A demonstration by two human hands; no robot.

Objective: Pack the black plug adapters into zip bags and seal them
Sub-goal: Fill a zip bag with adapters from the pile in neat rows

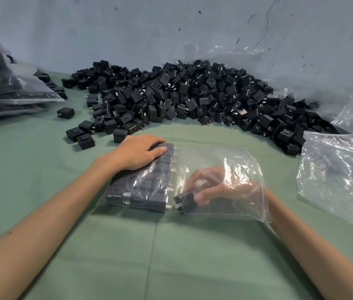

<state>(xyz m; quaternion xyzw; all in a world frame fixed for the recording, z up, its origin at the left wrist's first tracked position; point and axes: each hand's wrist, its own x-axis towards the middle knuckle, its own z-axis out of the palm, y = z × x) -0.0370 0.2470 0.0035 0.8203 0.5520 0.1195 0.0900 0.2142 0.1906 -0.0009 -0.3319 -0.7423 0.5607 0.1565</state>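
Rows of black plug adapters fill the left part of a clear zip bag, which lies flat on the green-covered table in the middle of the frame. The left hand rests on top of the bag at its far left corner, fingers together and nearly straight, pressing down on the packed rows. The right hand is inside the bag from the right side and pinches a single adapter between thumb and fingers, just beside the nearest row. A large heap of loose adapters spreads across the table behind the bag. Filled bags are stacked at the upper left, and empty bags lie at the right edge.
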